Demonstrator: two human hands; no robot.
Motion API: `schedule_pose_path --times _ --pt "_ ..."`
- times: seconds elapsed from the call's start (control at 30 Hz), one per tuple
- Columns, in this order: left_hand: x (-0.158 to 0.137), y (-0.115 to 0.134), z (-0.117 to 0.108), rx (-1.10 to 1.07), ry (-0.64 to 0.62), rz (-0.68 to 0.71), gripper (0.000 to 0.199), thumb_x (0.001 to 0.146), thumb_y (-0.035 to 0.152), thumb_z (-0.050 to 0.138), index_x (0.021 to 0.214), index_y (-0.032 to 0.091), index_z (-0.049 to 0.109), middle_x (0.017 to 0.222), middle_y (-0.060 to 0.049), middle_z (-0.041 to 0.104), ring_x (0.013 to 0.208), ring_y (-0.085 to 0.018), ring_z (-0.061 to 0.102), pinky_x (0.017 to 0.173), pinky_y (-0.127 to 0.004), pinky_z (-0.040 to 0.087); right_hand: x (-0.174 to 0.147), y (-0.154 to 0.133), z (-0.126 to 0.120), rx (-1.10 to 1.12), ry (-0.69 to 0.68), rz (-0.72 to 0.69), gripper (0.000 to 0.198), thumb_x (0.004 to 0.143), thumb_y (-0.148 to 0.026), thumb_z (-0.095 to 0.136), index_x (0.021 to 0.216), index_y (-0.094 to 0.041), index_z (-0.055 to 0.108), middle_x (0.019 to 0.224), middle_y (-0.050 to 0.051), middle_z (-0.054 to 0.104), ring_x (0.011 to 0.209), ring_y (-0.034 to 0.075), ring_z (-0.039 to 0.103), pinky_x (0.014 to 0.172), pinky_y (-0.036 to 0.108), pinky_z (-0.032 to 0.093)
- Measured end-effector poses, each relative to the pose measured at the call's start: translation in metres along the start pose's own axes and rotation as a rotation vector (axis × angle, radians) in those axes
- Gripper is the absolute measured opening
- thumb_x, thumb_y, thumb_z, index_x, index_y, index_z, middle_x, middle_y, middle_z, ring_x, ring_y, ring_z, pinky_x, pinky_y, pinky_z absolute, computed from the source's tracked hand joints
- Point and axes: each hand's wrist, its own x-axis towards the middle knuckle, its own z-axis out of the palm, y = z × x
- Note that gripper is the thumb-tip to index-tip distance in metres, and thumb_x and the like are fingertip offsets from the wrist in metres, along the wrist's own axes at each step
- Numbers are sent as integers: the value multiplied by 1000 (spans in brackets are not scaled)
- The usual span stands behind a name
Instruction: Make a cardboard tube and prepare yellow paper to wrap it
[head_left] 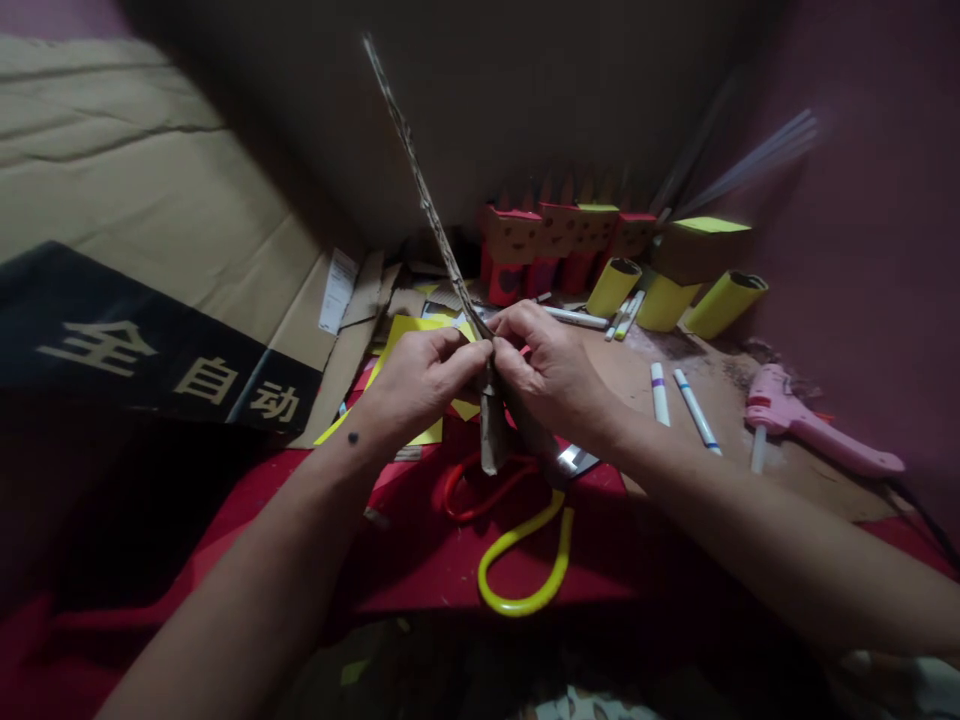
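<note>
Both my hands pinch a strip of brown cardboard (427,190) near its lower part, above the red-covered table. Its long thin end slants up and left, seen nearly edge-on; a shorter flap hangs below my fingers. My left hand (431,375) grips it from the left, thumb and fingers pressed together. From the right, my right hand (544,355) grips it close beside the left thumb. Under the hands lie scissors (525,605) with a yellow handle loop and a red one; their blades are partly hidden.
A large cardboard box (187,200) fills the left. Small cardboard figures with faces (517,240) stand at the back, beside yellow tubes (727,305). Several markers (696,410) and a pink glue gun (817,425) lie at right. Yellow paper (405,330) lies behind my left hand.
</note>
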Motion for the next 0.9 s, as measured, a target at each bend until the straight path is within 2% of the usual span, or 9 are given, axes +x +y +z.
schedule_pose_path --times 0.17,0.37,0.5,0.6,0.67,0.8,0.9 --pt "-2 8 2 337 77 107 30 75 25 45 47 19 38 47 5 35 47 -9 32 47 -24 26 -3 -7 3 -134 -48 37 13 83 -16 42 85 -16 54 81 6 57 73 16 50 71 30 39" --pt "-8 8 9 277 195 98 31 74 19 43 47 21 27 47 6 25 46 -9 25 45 -25 21 -1 -7 3 -157 -37 47 18 83 -16 41 88 -12 58 81 8 59 72 17 52 69 30 39" --pt "-9 8 7 202 139 67 29 75 20 43 48 20 33 48 5 32 48 -9 30 45 -24 24 -1 -3 2 -102 -9 47 15 81 -16 41 84 -15 56 75 4 57 68 15 50 66 28 38" --pt "-8 7 7 262 166 104 30 74 21 44 47 20 31 47 5 29 47 -9 29 45 -24 23 1 -3 -1 -70 -25 36 10 78 -15 42 76 -17 52 73 3 55 67 14 48 65 27 37" --pt "-8 7 7 313 176 125 30 74 24 45 47 20 31 47 5 30 48 -9 29 46 -24 23 4 -4 -4 -88 -62 26 9 77 -16 43 70 -18 47 72 2 53 67 14 47 64 27 36" --pt "-7 7 6 336 99 107 24 74 27 47 52 19 42 51 4 39 51 -10 35 48 -23 26 13 -7 -12 -158 -171 27 11 78 -17 45 67 -19 45 67 -1 48 63 12 42 61 26 31" --pt "-6 7 6 312 104 95 23 72 25 49 51 18 42 50 4 37 51 -9 35 49 -23 26 17 -7 -14 -155 -244 17 10 76 -14 46 67 -19 44 63 -2 45 59 11 39 58 25 29"
